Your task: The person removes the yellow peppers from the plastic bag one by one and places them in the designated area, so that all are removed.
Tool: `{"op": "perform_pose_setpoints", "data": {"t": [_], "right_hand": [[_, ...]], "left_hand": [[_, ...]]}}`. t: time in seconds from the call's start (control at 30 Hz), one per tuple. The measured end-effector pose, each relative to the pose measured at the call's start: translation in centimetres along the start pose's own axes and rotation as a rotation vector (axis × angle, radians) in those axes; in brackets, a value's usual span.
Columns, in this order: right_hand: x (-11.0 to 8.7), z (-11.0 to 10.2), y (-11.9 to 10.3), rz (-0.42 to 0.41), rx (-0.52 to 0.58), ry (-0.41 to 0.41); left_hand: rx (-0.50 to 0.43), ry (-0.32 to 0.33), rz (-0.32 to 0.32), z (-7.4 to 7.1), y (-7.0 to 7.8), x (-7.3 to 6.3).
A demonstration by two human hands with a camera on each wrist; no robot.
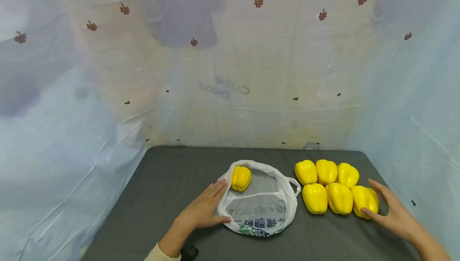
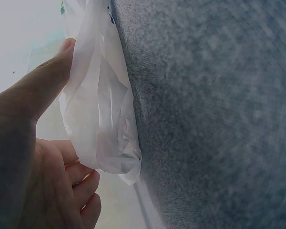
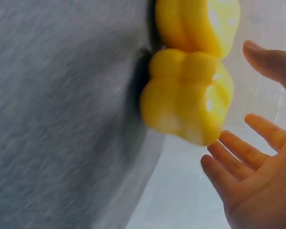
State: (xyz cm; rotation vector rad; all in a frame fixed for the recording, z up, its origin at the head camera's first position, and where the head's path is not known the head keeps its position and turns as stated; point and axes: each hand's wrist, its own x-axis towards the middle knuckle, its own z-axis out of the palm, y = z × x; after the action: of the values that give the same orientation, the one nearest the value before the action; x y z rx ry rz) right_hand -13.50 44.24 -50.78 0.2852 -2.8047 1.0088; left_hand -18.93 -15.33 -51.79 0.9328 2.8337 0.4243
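A white plastic bag (image 1: pixel 292 209) with printed lettering sits with its mouth spread wide, and one yellow bell pepper (image 1: pixel 241 178) lies inside at the far left. My left hand (image 1: pixel 205 209) rests against the bag's left rim, thumb and fingers spread apart; the left wrist view has the bag's side (image 2: pixel 102 109) between thumb and fingers, some fingertips hidden behind the plastic. At the right, my right hand (image 1: pixel 393 213) reaches around the nearest right bell pepper (image 1: pixel 365 201), thumb and fingers apart. In the right wrist view its fingertips are near the pepper (image 3: pixel 188 98).
Several more yellow bell peppers (image 1: pixel 339 198) stand in two rows right of the bag. One bag handle (image 1: pixel 296 185) sticks out toward them. The dark grey table (image 1: pixel 172 173) has printed plastic sheeting (image 1: pixel 230 121) behind it and on both sides.
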Motion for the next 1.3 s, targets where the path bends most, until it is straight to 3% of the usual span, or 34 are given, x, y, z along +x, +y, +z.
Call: {"op": "perform_pose_setpoints", "data": {"t": [0.1, 0.57, 0.83, 0.97, 1.17, 1.3], "right_hand": [[0.5, -0.2, -1.1, 0.013, -0.027, 0.017], [2.4, 1.2, -5.7, -0.093, -0.059, 0.081], [3.8, 2.8, -7.3, -0.225, -0.032, 0.107], [4.4, 3.8, -8.0, -0.302, -0.033, 0.127], [5.1, 5.0, -9.9, -0.254, -0.047, 0.085], [5.6, 6.0, -10.9, -0.272, -0.037, 0.065]], "left_hand": [[0.003, 0.005, 0.004, 0.1, -0.1, 0.0], [-0.013, 0.024, 0.036, 0.2, -0.1, -0.2], [-0.022, 0.058, 0.061, 0.7, -0.6, -0.3], [-0.004, 0.048, 0.041, 0.9, -0.6, -0.1], [-0.024, 0.029, 0.035, 0.3, -0.2, -0.2], [-0.026, 0.022, 0.033, 0.0, 0.1, -0.3]]}}
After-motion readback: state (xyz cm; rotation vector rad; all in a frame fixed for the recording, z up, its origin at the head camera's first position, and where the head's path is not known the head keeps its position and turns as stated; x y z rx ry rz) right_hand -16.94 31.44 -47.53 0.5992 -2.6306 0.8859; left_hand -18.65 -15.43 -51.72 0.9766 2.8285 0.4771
